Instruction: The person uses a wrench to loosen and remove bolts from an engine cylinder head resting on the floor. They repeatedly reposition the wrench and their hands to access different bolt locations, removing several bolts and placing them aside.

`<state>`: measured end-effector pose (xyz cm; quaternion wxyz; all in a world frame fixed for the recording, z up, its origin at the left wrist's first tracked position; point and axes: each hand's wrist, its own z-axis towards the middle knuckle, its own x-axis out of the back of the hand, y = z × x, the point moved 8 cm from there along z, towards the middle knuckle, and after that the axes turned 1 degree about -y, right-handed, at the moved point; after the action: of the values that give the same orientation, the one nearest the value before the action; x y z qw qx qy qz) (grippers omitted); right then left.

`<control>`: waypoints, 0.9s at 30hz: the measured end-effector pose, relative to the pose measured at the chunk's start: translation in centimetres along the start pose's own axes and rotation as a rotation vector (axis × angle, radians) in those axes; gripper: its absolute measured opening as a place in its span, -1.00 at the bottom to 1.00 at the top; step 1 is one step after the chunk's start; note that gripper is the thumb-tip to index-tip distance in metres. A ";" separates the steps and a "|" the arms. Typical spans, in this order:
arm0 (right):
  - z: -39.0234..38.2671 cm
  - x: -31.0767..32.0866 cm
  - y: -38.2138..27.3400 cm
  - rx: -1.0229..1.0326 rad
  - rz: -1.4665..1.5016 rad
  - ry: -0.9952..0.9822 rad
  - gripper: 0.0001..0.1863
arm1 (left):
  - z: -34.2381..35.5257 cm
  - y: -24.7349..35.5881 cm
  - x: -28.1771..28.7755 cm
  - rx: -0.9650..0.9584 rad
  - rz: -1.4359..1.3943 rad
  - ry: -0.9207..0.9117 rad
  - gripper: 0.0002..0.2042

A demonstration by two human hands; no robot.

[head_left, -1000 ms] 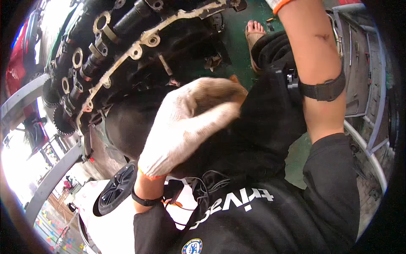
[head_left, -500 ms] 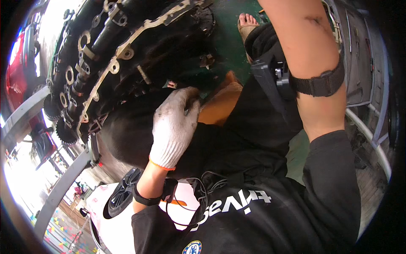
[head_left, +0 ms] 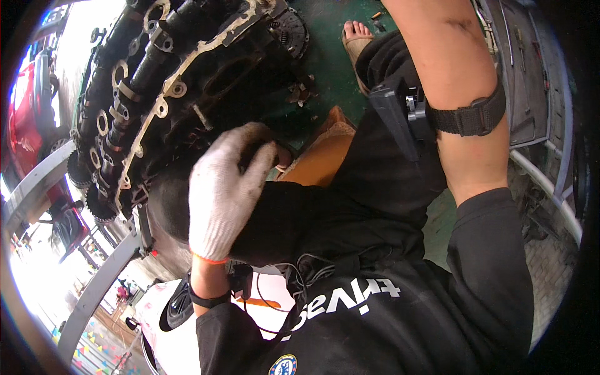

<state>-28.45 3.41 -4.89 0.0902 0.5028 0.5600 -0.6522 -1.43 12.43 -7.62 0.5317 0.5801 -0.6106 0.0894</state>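
My left hand (head_left: 222, 190), in a white knitted work glove with dark stains on the fingers, hovers over my dark-trousered leg, beside a large greasy engine (head_left: 181, 81). Its fingers bend loosely, the thumb stands apart from them, and I see nothing held in the gap. The engine's pale gasket edge (head_left: 159, 112) curves past the hand, and a bolt-like stud (head_left: 202, 117) sticks out just above the fingers. My right arm (head_left: 459, 75) reaches up past the top edge, so the right hand is out of sight. A black strap with a mount (head_left: 400, 115) circles that forearm.
An orange-brown box-like piece (head_left: 322, 156) lies between my legs on the green floor (head_left: 334, 56). A sandalled foot (head_left: 356, 40) is beyond it. Grey metal bars (head_left: 97, 281) run along the left, a red car (head_left: 25, 112) behind. On the right is a grey panel (head_left: 525, 75).
My left hand has moved left and slightly back toward me, and its thumb has come away from the fingers. The view has shifted slightly; my right arm stays nearly the same.
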 end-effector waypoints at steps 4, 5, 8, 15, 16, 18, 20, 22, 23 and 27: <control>0.0 -0.4 0.1 0.004 -0.006 -0.004 -0.65 | -0.7 2.1 4.7 0.051 -0.233 0.041 -0.71; 0.1 -0.4 0.1 0.007 -0.009 -0.008 -0.65 | -1.0 3.1 6.3 -0.007 -0.278 0.076 -0.72; 0.3 -0.8 0.0 0.020 -0.021 -0.016 -0.64 | -1.7 3.6 11.7 0.048 -0.345 0.257 -0.68; -1.5 -2.0 -0.7 0.064 -0.086 -0.037 -0.64 | 3.8 3.6 22.0 -0.143 0.302 0.764 -0.63; -1.7 -2.1 -0.7 0.066 -0.115 -0.053 -0.64 | 5.3 3.5 22.4 -0.169 0.330 0.748 -0.63; -1.7 -2.0 0.1 -0.020 -0.197 -0.047 -0.67 | 7.7 3.6 22.1 -0.251 0.348 0.718 -0.64; -1.4 -1.4 0.9 -0.101 -0.281 -0.034 -0.70 | 10.7 2.5 20.8 -0.188 0.261 0.579 -0.62; -1.5 -3.4 0.3 0.117 -0.330 -0.330 -0.52 | 12.9 1.9 19.5 -0.164 0.226 0.442 -0.58; -1.0 -2.0 1.2 -0.015 -0.271 -0.211 -0.64 | 13.8 1.8 19.0 -0.167 0.231 0.412 -0.58; -0.5 -1.8 0.8 0.130 -0.708 -0.271 -0.66 | 15.6 1.5 18.3 -0.165 0.290 0.529 -0.78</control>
<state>-26.79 2.71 -3.99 -0.0996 0.1923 0.6394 -0.7378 -6.82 -9.62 0.39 0.6991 0.3987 -0.5325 0.2624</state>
